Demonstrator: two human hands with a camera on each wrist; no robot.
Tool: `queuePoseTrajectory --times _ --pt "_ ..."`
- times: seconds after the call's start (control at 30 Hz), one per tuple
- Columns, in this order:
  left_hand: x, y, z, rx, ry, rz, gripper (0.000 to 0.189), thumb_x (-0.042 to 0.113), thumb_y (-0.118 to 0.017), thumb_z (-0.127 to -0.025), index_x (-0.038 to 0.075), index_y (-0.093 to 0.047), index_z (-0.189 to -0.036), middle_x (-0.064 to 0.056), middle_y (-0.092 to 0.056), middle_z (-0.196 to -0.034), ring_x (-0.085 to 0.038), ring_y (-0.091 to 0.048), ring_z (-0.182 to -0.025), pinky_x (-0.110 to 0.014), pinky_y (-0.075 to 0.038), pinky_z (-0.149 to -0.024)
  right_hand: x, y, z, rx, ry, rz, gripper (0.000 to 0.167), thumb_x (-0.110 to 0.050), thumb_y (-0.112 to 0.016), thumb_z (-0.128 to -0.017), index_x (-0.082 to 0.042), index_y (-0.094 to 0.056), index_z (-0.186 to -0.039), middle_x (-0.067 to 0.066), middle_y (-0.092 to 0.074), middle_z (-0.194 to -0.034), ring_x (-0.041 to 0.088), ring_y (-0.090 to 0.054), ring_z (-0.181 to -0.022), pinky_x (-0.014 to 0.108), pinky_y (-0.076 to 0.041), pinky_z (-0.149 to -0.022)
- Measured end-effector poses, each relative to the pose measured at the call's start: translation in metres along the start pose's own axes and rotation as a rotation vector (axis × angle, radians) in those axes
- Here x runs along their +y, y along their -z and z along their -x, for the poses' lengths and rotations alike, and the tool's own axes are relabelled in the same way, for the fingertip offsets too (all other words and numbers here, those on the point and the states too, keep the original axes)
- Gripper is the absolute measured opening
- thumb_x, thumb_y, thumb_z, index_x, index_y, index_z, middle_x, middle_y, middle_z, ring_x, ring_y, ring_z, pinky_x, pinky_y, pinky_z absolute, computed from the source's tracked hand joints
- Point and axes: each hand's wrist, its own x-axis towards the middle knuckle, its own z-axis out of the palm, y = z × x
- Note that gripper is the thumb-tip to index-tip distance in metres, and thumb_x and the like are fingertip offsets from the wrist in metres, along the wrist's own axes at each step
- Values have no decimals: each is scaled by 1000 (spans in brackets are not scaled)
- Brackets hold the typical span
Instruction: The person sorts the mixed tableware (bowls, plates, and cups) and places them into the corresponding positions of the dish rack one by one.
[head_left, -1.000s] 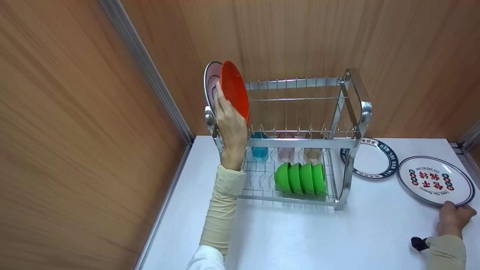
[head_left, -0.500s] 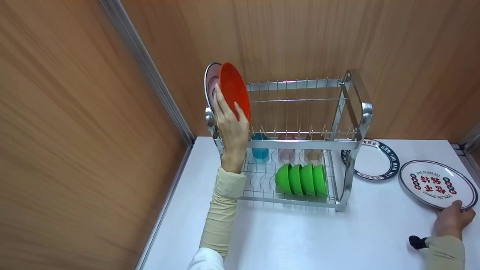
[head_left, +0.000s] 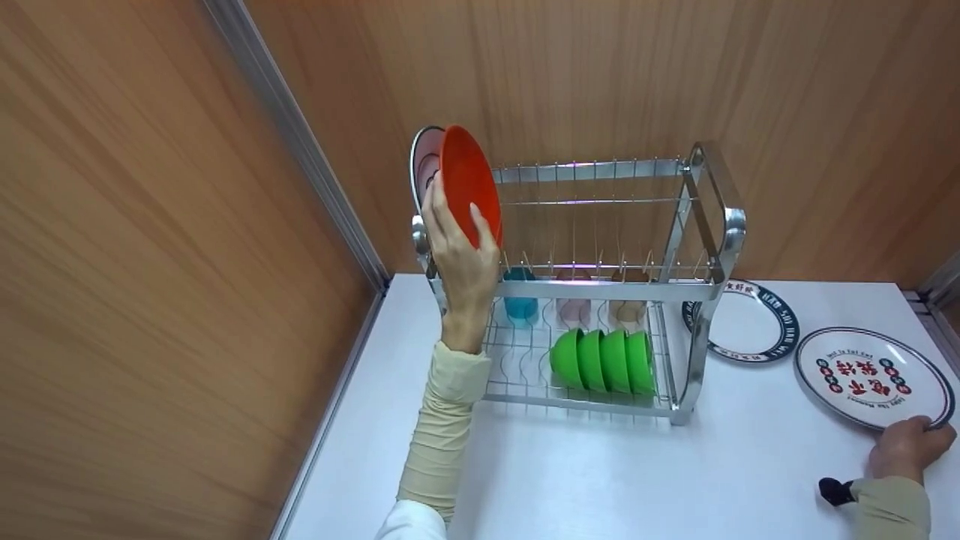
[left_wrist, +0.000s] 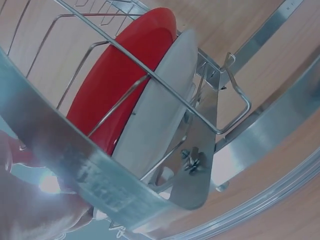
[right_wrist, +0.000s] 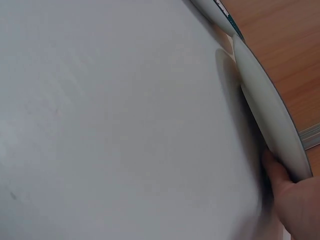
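Note:
An upright red plate [head_left: 474, 184] stands at the left end of the metal dish rack [head_left: 600, 288], beside a pink plate with a dark rim [head_left: 425, 154]. My left hand [head_left: 466, 274] holds the red plate, thumb on its face and fingers behind it. In the left wrist view the rack's wires cross the red plate [left_wrist: 125, 75], and the hand [left_wrist: 40, 210] is partly behind a metal bar. At the far right, my right hand [head_left: 906, 448] grips the near edge of a white oval plate with red characters [head_left: 862, 375]. From the right wrist, the plate's underside [right_wrist: 272, 110] shows tilted over the table, fingers beneath.
Several green bowls [head_left: 600, 360] nest in the rack's lower level. Behind them are a blue cup [head_left: 519, 306], a pink cup [head_left: 572, 309] and a brown cup [head_left: 626, 309]. A white plate with a dark patterned rim [head_left: 742, 322] lies right of the rack. Wooden panels [head_left: 322, 150] enclose the table.
My left thumb has come onto the red plate's face. My right hand has drawn the oval plate slightly towards me.

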Motion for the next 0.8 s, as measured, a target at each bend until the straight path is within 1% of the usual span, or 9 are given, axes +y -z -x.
queuePoseTrajectory --times 0.17,0.23,0.27,0.33,0.47,0.6,0.73,0.8 --pt "2 5 3 50 -64 -1 53 15 -72 -96 2 -50 -142 -16 -53 -144 -24 -51 -132 -36 -55 -99 6 1 -1 71 6 36 45 -36 -29 -113 -41 -23 -157 -20 -35 -157 -6 -35 -141 10 -30 -112" --pt "2 8 4 73 -77 0 51 15 -72 -96 2 -51 -140 -16 -55 -142 -23 -51 -130 -36 -55 -98 7 2 -2 102 0 50 45 -37 -28 -113 -41 -24 -157 -20 -35 -159 -6 -33 -142 10 -28 -113" --pt "3 9 5 82 -79 7 51 15 -73 -96 1 -51 -140 -15 -55 -141 -22 -52 -130 -37 -56 -97 8 3 -2 115 -4 61 45 -38 -28 -113 -41 -24 -158 -20 -33 -160 -6 -31 -144 10 -26 -114" --pt "3 12 6 96 -78 39 50 11 -73 -94 1 -52 -139 -15 -56 -139 -21 -53 -127 -37 -57 -96 8 5 -3 128 -9 66 45 -38 -28 -113 -42 -24 -158 -20 -31 -162 -6 -26 -145 10 -22 -115" --pt "4 17 11 128 -66 114 48 1 -73 -91 1 -54 -135 -15 -59 -134 -20 -59 -119 -36 -59 -92 8 8 -1 125 -6 95 46 -39 -27 -113 -41 -24 -158 -22 -26 -163 -8 -21 -147 10 -18 -116" --pt "5 23 18 155 -58 154 47 -5 -73 -89 1 -56 -133 -14 -63 -127 -19 -62 -109 -37 -61 -87 6 9 3 104 -7 103 45 -40 -28 -112 -41 -26 -158 -21 -28 -163 -7 -25 -146 10 -23 -115" --pt "7 28 26 152 -45 180 45 -6 -71 -89 1 -57 -132 -14 -65 -121 -18 -63 -102 -39 -62 -84 5 9 6 89 0 132 46 -40 -28 -112 -40 -25 -158 -21 -28 -163 -7 -25 -146 10 -23 -115" --pt "8 31 30 144 -36 185 44 -6 -71 -90 1 -58 -131 -14 -65 -120 -16 -62 -100 -37 -61 -84 5 9 7 83 12 158 47 -40 -28 -112 -39 -25 -159 -21 -28 -163 -7 -23 -146 10 -21 -116"
